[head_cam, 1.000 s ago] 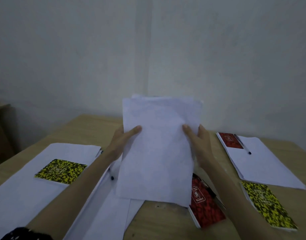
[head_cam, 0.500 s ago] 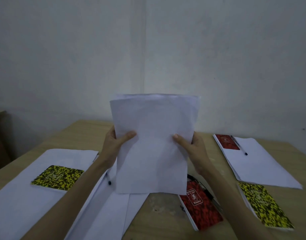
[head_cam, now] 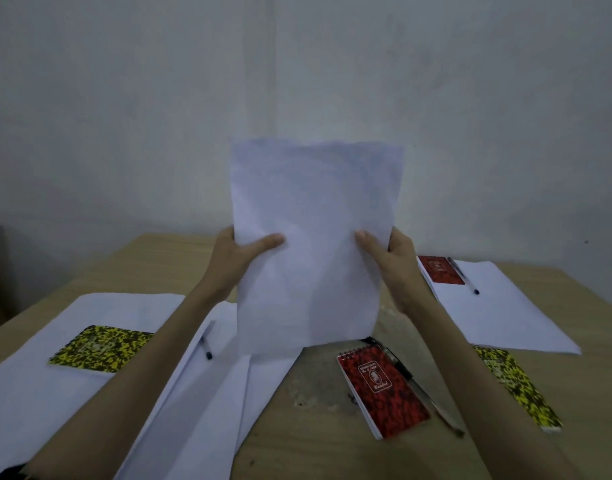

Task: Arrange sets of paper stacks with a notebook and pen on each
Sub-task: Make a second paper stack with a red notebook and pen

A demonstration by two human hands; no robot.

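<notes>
At frame centre, the left hand [head_cam: 235,261] and right hand [head_cam: 391,261] each pinch a side edge of an upright paper stack [head_cam: 311,244], thumbs in front, its bottom edge just above the tabletop [head_cam: 325,445] beside a red notebook [head_cam: 384,393].

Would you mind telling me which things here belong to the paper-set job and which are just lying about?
Belongs to the job:
- held paper stack, gripped by left hand and right hand
- red notebook with loose pen beside it
- yellow notebook at the right
- finished set far right
- left paper stack

Just lying about:
- nothing apart from the table
</notes>
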